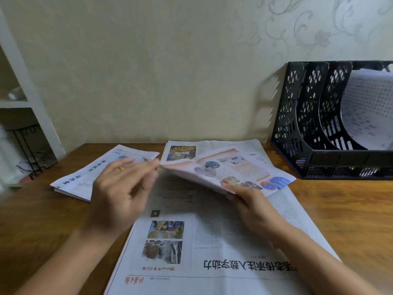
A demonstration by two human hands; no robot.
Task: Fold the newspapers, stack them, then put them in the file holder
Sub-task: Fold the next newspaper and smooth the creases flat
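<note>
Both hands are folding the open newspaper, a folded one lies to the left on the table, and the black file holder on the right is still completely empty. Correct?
Not quite. The file holder is not empty: the head view shows curled printed paper in its rightmost slot. The rest holds: left hand and right hand fold the open newspaper, and the folded newspaper lies left.

Dim, warm, soft indoor light. File holder [331, 122] casts a faint shadow leftward on the wall at right. Left hand [119, 188] motion-blurred. Overall soft focus; wide-angle bending at edges, shelf [19, 103] upper left leaning.
</note>
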